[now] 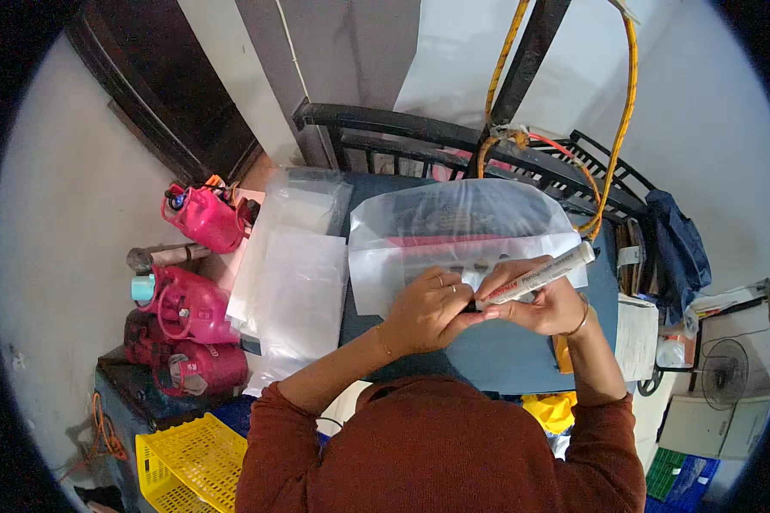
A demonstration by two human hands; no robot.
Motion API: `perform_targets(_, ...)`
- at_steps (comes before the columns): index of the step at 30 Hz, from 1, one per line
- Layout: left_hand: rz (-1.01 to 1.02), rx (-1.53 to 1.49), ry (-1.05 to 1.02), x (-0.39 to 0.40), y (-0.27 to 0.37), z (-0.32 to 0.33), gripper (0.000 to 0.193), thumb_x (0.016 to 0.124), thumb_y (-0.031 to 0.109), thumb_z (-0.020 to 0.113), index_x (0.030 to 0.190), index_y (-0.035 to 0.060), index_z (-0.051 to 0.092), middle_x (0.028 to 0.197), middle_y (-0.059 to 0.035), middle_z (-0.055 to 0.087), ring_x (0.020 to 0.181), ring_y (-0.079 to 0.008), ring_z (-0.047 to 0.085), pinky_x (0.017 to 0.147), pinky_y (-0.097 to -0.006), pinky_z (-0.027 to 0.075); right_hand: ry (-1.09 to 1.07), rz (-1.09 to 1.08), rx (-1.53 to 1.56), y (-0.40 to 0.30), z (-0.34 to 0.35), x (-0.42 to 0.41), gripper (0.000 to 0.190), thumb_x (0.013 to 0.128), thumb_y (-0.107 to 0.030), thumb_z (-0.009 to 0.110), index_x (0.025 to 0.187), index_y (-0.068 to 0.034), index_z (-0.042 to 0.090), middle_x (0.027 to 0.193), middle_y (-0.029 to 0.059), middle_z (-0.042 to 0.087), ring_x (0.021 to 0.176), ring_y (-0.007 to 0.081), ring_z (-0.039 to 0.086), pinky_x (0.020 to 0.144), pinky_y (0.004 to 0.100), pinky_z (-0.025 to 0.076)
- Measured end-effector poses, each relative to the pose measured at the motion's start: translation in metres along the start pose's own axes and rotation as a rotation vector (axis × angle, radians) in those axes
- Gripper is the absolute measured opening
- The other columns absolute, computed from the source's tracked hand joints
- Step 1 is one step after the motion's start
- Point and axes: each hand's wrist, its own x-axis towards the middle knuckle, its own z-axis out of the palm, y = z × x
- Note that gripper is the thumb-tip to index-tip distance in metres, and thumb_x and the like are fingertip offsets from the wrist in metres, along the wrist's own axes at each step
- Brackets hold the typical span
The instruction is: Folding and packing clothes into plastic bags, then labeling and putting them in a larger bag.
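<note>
My right hand (542, 301) grips a thick white permanent marker (539, 277), tilted with its pale end up to the right. At the marker's lower end, the fingers of my left hand (431, 311) close around a small black part (470, 307), seemingly its cap; my fingers hide most of it. Just beyond both hands lies a clear plastic bag (449, 205) with a red band across it. White paper (375, 282) shows at the bag's near part, partly covered by my hands. All this rests on a dark blue-grey tabletop (507, 359).
Left of the bag, white sheets (305, 288) and clear plastic (311, 192) are stacked. Several pink gas cylinders (196, 308) stand farther left, above a yellow plastic basket (192, 458). Behind the table runs a black railing (398, 128); a yellow cable (629, 96) hangs at right.
</note>
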Motion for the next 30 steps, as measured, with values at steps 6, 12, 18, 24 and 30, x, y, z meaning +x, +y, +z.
perform_targets(6, 0.109, -0.022, -0.094, -0.007, -0.006, -0.007, 0.029, 0.078, 0.034, 0.057, 0.077, 0.0048, 0.056, 0.074, -0.0076, 0.057, 0.078, -0.0235, 0.055, 0.074, -0.0370, 0.042, 0.486, 0.009, 0.188, -0.009, -0.042, 0.048, 0.014, 0.079, -0.013, 0.062, 0.086, -0.002, 0.056, 0.066, 0.0021, 0.055, 0.051, 0.0084, 0.051, 0.043, 0.0187, 0.041)
perform_targets(12, 0.216, 0.027, -0.088, -0.004, -0.007, -0.006, 0.030, 0.078, 0.037, 0.056, 0.073, 0.0070, 0.053, 0.070, -0.0050, 0.054, 0.077, -0.0199, 0.054, 0.070, -0.0319, 0.041, 0.326, 0.031, -0.124, 0.067, 0.001, 0.097, 0.017, 0.075, -0.016, 0.067, 0.078, -0.001, 0.058, 0.065, 0.0012, 0.057, 0.053, 0.0083, 0.052, 0.047, 0.0237, 0.042)
perform_targets(18, 0.202, 0.031, -0.090, -0.007, -0.007, -0.006, 0.030, 0.078, 0.037, 0.056, 0.073, 0.0079, 0.052, 0.070, -0.0035, 0.054, 0.075, -0.0191, 0.053, 0.069, -0.0313, 0.041, 0.303, 0.134, -0.364, 0.071, 0.002, 0.097, 0.021, 0.072, -0.018, 0.069, 0.068, -0.001, 0.057, 0.057, 0.0038, 0.054, 0.051, 0.0074, 0.049, 0.049, 0.0253, 0.040)
perform_targets(24, 0.204, 0.014, -0.075, -0.005, -0.007, -0.003, 0.030, 0.079, 0.038, 0.055, 0.072, 0.0085, 0.053, 0.070, -0.0029, 0.054, 0.075, -0.0186, 0.053, 0.069, -0.0310, 0.041, 0.343, 0.193, -0.170, 0.075, 0.003, 0.101, 0.013, 0.076, -0.007, 0.063, 0.069, -0.002, 0.054, 0.063, -0.0022, 0.051, 0.057, 0.0046, 0.047, 0.052, 0.0200, 0.038)
perform_targets(30, 0.183, 0.042, -0.081, -0.005, -0.005, -0.003, 0.031, 0.079, 0.039, 0.054, 0.073, 0.0085, 0.053, 0.071, -0.0029, 0.054, 0.075, -0.0186, 0.053, 0.069, -0.0308, 0.041, 0.274, 0.044, -0.127, 0.084, 0.000, 0.092, 0.019, 0.073, -0.017, 0.068, 0.072, 0.000, 0.059, 0.056, 0.0049, 0.055, 0.052, 0.0077, 0.049, 0.049, 0.0253, 0.040)
